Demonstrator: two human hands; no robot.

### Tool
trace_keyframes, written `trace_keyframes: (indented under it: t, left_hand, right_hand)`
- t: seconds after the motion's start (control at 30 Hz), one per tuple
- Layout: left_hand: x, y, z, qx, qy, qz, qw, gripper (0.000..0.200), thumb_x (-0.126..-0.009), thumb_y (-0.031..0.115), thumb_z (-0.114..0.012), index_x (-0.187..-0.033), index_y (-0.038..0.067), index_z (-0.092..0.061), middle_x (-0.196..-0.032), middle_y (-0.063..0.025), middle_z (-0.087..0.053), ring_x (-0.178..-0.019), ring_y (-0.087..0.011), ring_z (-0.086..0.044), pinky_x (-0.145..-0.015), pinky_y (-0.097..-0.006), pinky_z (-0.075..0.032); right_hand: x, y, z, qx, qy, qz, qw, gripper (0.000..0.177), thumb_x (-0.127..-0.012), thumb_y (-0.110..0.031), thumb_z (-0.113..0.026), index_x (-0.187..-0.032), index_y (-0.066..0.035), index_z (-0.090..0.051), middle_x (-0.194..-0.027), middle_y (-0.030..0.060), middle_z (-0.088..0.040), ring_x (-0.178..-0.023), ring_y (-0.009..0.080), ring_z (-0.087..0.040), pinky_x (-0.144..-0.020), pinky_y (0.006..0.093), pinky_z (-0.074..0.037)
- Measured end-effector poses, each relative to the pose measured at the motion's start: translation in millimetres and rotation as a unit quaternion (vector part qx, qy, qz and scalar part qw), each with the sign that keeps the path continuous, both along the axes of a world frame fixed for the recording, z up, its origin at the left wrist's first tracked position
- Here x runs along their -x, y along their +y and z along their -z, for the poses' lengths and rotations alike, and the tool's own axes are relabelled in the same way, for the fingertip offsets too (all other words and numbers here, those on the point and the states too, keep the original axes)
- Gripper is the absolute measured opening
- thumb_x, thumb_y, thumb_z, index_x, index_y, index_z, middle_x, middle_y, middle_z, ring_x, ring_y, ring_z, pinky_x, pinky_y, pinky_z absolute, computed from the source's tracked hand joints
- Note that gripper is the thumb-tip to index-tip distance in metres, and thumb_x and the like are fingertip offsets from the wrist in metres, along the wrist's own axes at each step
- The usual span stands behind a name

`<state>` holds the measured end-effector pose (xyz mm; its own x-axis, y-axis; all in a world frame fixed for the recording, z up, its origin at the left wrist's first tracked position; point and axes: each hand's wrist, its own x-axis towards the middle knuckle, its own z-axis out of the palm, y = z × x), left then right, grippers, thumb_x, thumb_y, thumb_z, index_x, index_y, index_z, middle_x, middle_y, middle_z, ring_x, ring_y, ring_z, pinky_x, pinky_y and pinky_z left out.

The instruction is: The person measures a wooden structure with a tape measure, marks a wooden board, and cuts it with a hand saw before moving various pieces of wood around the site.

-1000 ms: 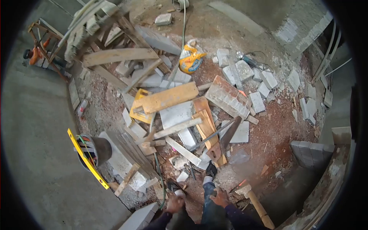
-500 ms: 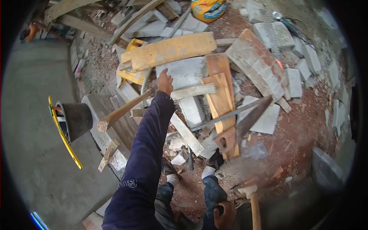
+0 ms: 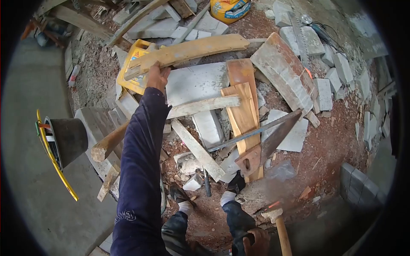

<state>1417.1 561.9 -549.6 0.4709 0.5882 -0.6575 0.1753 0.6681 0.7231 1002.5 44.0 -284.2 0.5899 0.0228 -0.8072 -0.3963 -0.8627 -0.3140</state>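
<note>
My left hand (image 3: 158, 77) has its fingers closed on the lower edge of a long yellowish wooden plank (image 3: 192, 49), near its left end. The plank lies tilted over a yellow plastic jerrycan (image 3: 132, 59) and a pale flat block (image 3: 196, 81). Beneath my left forearm is a thick wooden handle (image 3: 109, 141), partly hidden. My right hand (image 3: 257, 242) hangs by my right knee, fingers apart and loosely curved, with nothing visible in it. Right of it stands a wooden-handled tool (image 3: 282, 232) with a dusty head.
A handsaw (image 3: 273, 141) lies across boards (image 3: 241, 119) before my feet. At left, a dark bucket (image 3: 68, 138) has a yellow spirit level (image 3: 53, 160) against it. Broken blocks (image 3: 341, 68) and an angle grinder (image 3: 318, 30) lie at right. A yellow bag (image 3: 230, 9) sits behind.
My left hand has moved left and up from above the pale block to the plank's edge and closed on it. The plank has tipped, showing more of its edge.
</note>
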Motion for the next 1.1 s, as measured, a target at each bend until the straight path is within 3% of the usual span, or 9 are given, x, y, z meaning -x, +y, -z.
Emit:
trace_keyframes:
  t: [0.23, 0.33, 0.67, 0.8, 0.87, 0.93, 1.0, 1.07, 1.1]
  left_hand:
    - [22.1, -51.8, -21.9, -0.023, -0.184, 0.027, 0.982, 0.04, -0.098, 0.005, -0.053, -0.137, 0.005, -0.044, -0.135, -0.0138, -0.054, -0.121, -0.0334, -0.057, -0.101, -0.0582, -0.049]
    - [46.8, -79.5, -65.8, -0.066, -0.244, 0.049, 0.966, 0.045, -0.098, 0.002, -0.055, -0.14, 0.004, -0.04, -0.134, -0.0161, -0.055, -0.122, -0.0353, -0.058, -0.104, -0.0595, -0.047]
    - [115.8, -100.6, -144.0, -0.187, -0.2, 0.116, 0.955, 0.052, -0.095, 0.004, -0.064, -0.141, 0.005, -0.04, -0.137, -0.014, -0.054, -0.122, -0.0312, -0.057, -0.104, -0.0527, -0.048]
    - [141.4, -139.0, -160.1, -0.344, -0.143, 0.183, 0.91, 0.037, -0.092, 0.009, -0.071, -0.126, 0.004, -0.057, -0.11, -0.0072, -0.066, -0.105, -0.0176, -0.062, -0.093, -0.0366, -0.05]
    - [156.8, -162.1, -191.3, -0.403, 0.006, 0.271, 0.874, 0.038, -0.091, 0.014, -0.073, -0.124, 0.003, -0.058, -0.11, -0.0047, -0.064, -0.098, -0.0144, -0.059, -0.085, -0.0303, -0.049]
    - [171.9, -184.0, -184.1, -0.442, -0.04, 0.306, 0.842, 0.025, -0.092, 0.015, -0.071, -0.113, 0.003, -0.064, -0.095, -0.003, -0.064, -0.085, -0.0136, -0.057, -0.076, -0.0305, -0.05]
    - [192.7, -195.8, -149.9, -0.346, -0.031, 0.387, 0.854, 0.027, -0.09, 0.015, -0.074, -0.113, 0.004, -0.067, -0.097, -0.0026, -0.067, -0.09, -0.0131, -0.061, -0.079, -0.0313, -0.051]
    - [186.7, -237.3, -211.2, -0.316, 0.022, 0.434, 0.844, 0.032, -0.095, 0.019, -0.069, -0.125, 0.007, -0.067, -0.127, -0.0151, -0.067, -0.121, -0.0294, -0.061, -0.099, -0.0413, -0.05]
    - [202.9, -233.0, -156.5, -0.268, -0.181, 0.39, 0.862, 0.03, -0.092, 0.012, -0.069, -0.121, 0.007, -0.069, -0.129, -0.0175, -0.066, -0.134, -0.0336, -0.052, -0.107, -0.0421, -0.044]
  right_hand:
    - [26.8, 4.7, 7.7, -0.003, -0.097, -0.072, 0.993, 0.031, -0.089, -0.019, -0.067, -0.118, -0.009, -0.061, -0.117, 0.0172, -0.062, -0.114, 0.0361, -0.057, -0.098, 0.051, -0.044]
    - [0.3, 10.6, -13.7, -0.05, -0.019, -0.058, 0.997, 0.033, -0.091, -0.021, -0.067, -0.121, -0.01, -0.06, -0.12, 0.0174, -0.061, -0.115, 0.0353, -0.057, -0.099, 0.0512, -0.043]
    - [40.5, 5.4, 13.6, -0.046, -0.063, -0.054, 0.995, 0.032, -0.082, -0.029, -0.069, -0.105, -0.007, -0.064, -0.107, 0.0152, -0.063, -0.107, 0.0365, -0.058, -0.093, 0.0487, -0.046]
    - [46.6, 7.3, 17.3, -0.064, -0.068, -0.032, 0.995, 0.033, -0.081, -0.029, -0.071, -0.105, -0.007, -0.065, -0.105, 0.016, -0.063, -0.104, 0.0379, -0.058, -0.092, 0.0513, -0.046]
    - [47.4, 6.8, 21.0, -0.067, -0.07, -0.026, 0.995, 0.033, -0.081, -0.029, -0.071, -0.105, -0.007, -0.065, -0.103, 0.0157, -0.063, -0.104, 0.0378, -0.058, -0.092, 0.0512, -0.045]
    - [47.9, 1.8, 27.0, -0.105, -0.054, 0.04, 0.992, 0.035, -0.083, -0.032, -0.072, -0.106, -0.006, -0.065, -0.106, 0.0145, -0.065, -0.104, 0.0335, -0.061, -0.091, 0.0463, -0.048]
    - [24.7, 3.3, 39.0, -0.152, -0.007, 0.239, 0.959, 0.038, -0.087, -0.034, -0.07, -0.11, -0.004, -0.064, -0.112, 0.0126, -0.067, -0.105, 0.0277, -0.064, -0.088, 0.0411, -0.05]
    - [-38.5, 3.2, 42.5, -0.155, -0.036, 0.24, 0.958, 0.035, -0.095, -0.033, -0.062, -0.114, -0.004, -0.065, -0.114, 0.0103, -0.068, -0.103, 0.0236, -0.065, -0.087, 0.0368, -0.052]
    - [-79.7, 11.7, 29.1, -0.23, -0.028, 0.344, 0.91, 0.035, -0.098, -0.032, -0.058, -0.117, -0.004, -0.064, -0.113, 0.0099, -0.068, -0.104, 0.0234, -0.065, -0.087, 0.0363, -0.052]
